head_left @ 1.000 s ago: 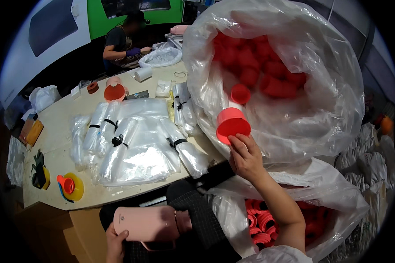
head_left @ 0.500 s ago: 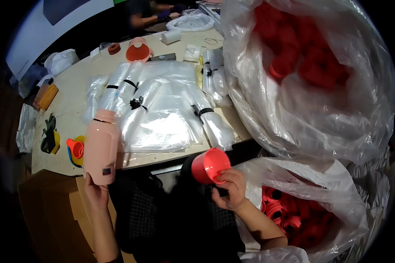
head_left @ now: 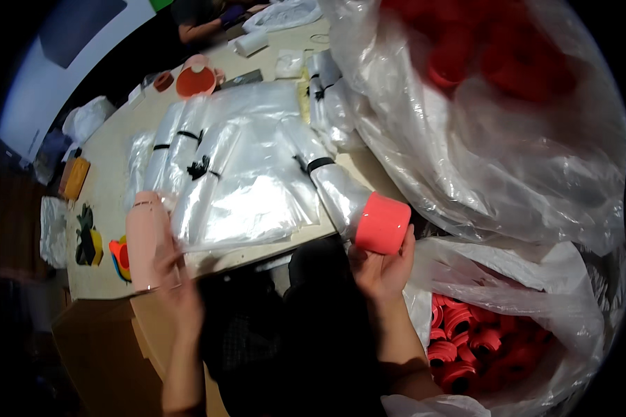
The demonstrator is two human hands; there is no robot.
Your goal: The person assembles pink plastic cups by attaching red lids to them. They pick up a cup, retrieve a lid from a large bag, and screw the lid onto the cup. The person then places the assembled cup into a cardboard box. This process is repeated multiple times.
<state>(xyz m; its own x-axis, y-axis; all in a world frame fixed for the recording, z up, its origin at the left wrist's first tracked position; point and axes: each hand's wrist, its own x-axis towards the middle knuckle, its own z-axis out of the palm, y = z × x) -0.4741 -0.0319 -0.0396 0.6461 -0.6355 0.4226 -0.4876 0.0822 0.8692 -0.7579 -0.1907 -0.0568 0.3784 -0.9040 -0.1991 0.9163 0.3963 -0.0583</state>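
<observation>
A pale pink bottle stands upright, or nearly so, by the table's front left edge. Against its lower right side is my left hand, its fingers smeared by motion, so I cannot make out whether they grip it. My right hand is closed round a coral-red cup from below, over the table's front edge. The cup's smooth outer wall faces me. Behind the cup lies a rolled bundle of clear plastic bags, tied with a black band.
Clear plastic bags cover the table's middle. On the right, one big plastic sack holds red cups, and a lower sack holds red ring-shaped parts. A cardboard box sits below left. Another person's arm shows at the far side.
My right hand has raised the cup rightward and turned it from open mouth to outer wall. My left hand has moved from the bottle's base to its right side.
</observation>
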